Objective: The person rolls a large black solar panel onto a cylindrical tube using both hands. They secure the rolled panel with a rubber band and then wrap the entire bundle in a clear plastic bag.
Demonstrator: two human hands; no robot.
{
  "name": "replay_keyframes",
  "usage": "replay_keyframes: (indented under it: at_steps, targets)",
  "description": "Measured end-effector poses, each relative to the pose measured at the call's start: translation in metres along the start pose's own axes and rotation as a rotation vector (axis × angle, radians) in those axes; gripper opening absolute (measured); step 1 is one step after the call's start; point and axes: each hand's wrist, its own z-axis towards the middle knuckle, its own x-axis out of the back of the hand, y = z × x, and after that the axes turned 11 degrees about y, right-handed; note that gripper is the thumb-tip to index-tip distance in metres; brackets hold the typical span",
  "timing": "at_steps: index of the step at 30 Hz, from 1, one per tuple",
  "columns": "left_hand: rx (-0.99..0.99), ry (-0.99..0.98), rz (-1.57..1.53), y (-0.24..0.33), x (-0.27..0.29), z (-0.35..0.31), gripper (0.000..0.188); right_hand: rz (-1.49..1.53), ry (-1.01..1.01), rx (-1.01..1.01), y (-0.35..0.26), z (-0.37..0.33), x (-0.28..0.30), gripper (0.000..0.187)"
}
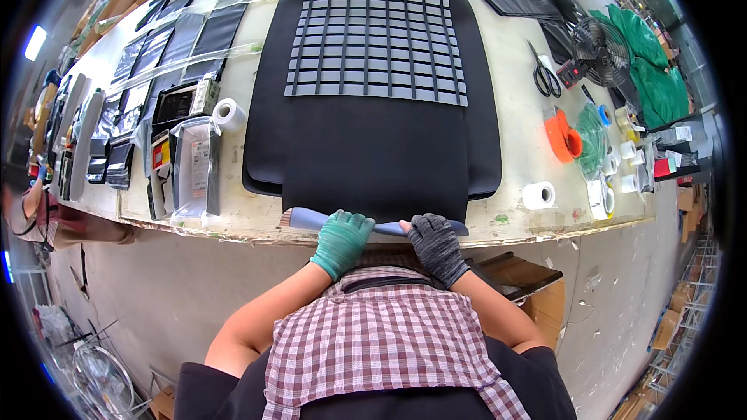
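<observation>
Across the off-white worktable (517,120), from left to right, a black round-cornered mat (263,136) lies flat, with a long black rectangular sheet (377,152) along its middle, running to the table's front edge before me. A grid of grey rectangular pads (377,70) covers its far part. The work looks partway: the near edge is turned up, showing a blue-grey face, while the stretch up to the grid lies flat and, I judge, remains to be handled. My left hand (343,243), in a green knit glove, is clamped on the turned-up edge, fingers curled over it. My right hand (437,247), in a dark grey knit glove, grips farther right, 1 fingertip bare. My 2 elbows bend outward, forearms angling inward.
</observation>
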Motion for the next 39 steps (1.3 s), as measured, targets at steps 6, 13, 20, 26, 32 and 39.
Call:
replay_keyframes:
  at_steps: [6,13,20,26,32,39]
  targets:
    - [0.080,0.295,-0.146,-0.027,-0.013,-0.023,0.027,0.038,-0.058,-0.370,0.001,0.014,-0.010,0.022]
    - [0.365,0.201,0.096,-0.044,0.019,-0.019,0.009,0.153,0.033,-0.472,0.010,0.027,-0.011,0.021]
    - [0.496,0.299,0.196,-0.048,0.009,-0.002,0.058,0.032,0.293,-0.369,0.023,0.031,-0.020,0.018]
    - [0.030,0.324,0.045,-0.061,-0.021,-0.032,0.035,0.119,0.146,-0.155,0.022,0.017,-0.016,0.036]
    - [-0.010,0.442,-0.020,-0.065,-0.004,-0.012,0.022,0.093,0.133,-0.123,0.041,0.038,-0.021,0.028]
    - [0.314,0.072,-0.032,-0.078,0.012,0.049,0.015,0.013,0.286,-0.148,0.051,0.074,-0.022,0.026]
